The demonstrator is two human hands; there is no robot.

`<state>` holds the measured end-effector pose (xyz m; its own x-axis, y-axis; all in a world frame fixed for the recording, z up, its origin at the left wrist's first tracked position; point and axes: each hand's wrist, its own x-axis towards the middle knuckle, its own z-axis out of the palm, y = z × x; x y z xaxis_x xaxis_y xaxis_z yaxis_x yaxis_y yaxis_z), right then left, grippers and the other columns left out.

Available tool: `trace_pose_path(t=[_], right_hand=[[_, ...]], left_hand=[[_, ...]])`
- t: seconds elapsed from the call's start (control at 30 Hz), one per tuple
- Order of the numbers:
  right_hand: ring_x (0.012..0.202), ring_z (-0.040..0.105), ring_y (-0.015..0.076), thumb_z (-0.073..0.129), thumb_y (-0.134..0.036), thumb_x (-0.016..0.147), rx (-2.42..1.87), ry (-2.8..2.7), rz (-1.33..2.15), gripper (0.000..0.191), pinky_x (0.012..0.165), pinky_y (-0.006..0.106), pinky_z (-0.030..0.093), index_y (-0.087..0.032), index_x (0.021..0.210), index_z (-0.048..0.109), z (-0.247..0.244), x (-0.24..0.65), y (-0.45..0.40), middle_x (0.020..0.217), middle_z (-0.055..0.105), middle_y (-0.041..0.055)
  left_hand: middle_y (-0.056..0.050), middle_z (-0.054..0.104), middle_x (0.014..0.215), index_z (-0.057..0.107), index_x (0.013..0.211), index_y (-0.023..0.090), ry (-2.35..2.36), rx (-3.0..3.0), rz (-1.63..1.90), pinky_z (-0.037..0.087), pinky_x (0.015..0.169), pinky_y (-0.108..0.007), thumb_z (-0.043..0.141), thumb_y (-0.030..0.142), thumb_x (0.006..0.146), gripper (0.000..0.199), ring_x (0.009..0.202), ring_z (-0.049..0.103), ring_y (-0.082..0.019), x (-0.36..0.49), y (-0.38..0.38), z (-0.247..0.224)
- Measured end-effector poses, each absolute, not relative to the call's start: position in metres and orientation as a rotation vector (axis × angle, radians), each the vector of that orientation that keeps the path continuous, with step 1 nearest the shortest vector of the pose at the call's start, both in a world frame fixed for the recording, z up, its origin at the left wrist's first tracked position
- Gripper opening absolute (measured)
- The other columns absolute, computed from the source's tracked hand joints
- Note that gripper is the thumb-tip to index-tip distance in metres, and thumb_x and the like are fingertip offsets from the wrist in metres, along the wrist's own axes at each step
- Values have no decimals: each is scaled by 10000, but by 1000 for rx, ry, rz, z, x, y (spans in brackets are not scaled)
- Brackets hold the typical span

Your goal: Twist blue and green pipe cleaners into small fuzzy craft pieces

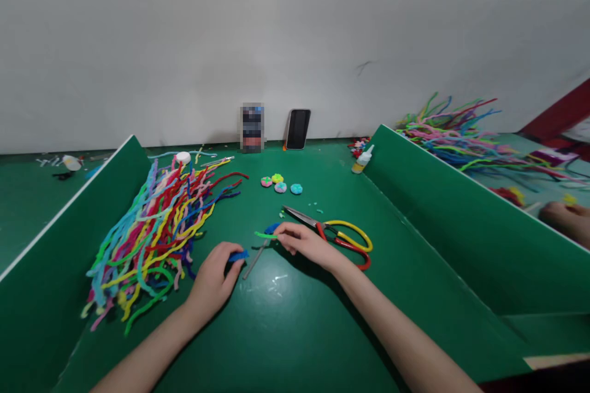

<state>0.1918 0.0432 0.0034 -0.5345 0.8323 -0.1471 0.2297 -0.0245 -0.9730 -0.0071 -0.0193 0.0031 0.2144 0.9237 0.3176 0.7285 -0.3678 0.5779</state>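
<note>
Print and screens: on the far side, the upright rectangular phone-like device (pixel 252 129) is pixelated past reading; the dark-screened, pale-framed phone (pixel 298 129) to its right leans on the white wall (pixel 193 67); any lettering on the small clear bottle with yellowish contents and white nozzle (pixel 362 160) is too small to tell.
Tabletop edges: the green tabletop (pixel 276 344) runs between a green left divider (pixel 110 187) with a white rim and a green right divider (pixel 442 215), up to the wall.
Open room: the broadest stretches lie near, between the forearms, and right of the scissors.
Left hand: the left hand (pixel 214 276) pinches a blue fuzzy piece (pixel 238 255) between thumb and fingers, just above the near-middle surface.
Right hand: the right hand (pixel 302 242) has its fingers closed on a short bright-green fuzzy strip (pixel 263 235).
Between hands: a thin grey rod (pixel 254 261) slants toward a second blue fuzzy piece (pixel 271 229) near the right fingertips.
Scissors: metal scissors with yellow and red handles (pixel 321 231) lie beyond and right of the right hand.
Flowers: four small multicoloured fuzzy discs (pixel 281 187) sit farther off.
Left pile: many-coloured fuzzy stems (pixel 157 233) spread beside the left divider.
Far right: another person's hand (pixel 565 218) shows past the right divider.
</note>
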Motion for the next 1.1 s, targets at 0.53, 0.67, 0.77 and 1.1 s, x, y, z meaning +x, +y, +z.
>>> trace_pose_path(t=[0.53, 0.67, 0.77, 1.1], right_hand=[[433, 295, 52, 516, -365, 664, -1010, -1602, 1835, 219, 445, 199, 227, -157, 642, 454, 7, 199, 52, 473, 340, -79], [426, 293, 54, 509, -406, 664, -1004, -1605, 1835, 252, 445, 202, 228, -161, 650, 451, 7, 198, 54, 461, 337, -82], [419, 267, 50, 515, -420, 649, -1021, -1621, 1835, 264, 431, 198, 212, -165, 641, 448, 8, 197, 53, 462, 310, -88], [417, 257, 53, 480, -323, 672, -1114, -1768, 1704, 187, 394, 183, 197, -162, 757, 524, 9, 194, 47, 469, 282, -89]], left_hand=[[-37, 636, 834, 491, 860, 191, 1661, 1711, 901, 435, 744, -304, 422, 353, 743, 212, 814, 589, -173, -4, -9, 7], [-32, 642, 808, 497, 852, 191, 1686, 1669, 925, 445, 735, -312, 430, 352, 736, 209, 793, 596, -175, -5, -10, 7], [-28, 645, 834, 509, 866, 197, 1674, 1687, 933, 446, 749, -310, 435, 344, 736, 210, 817, 594, -175, -6, -11, 7], [-18, 636, 850, 547, 860, 197, 1690, 1842, 971, 455, 719, -285, 428, 334, 740, 217, 778, 591, -164, -4, -11, 8]])
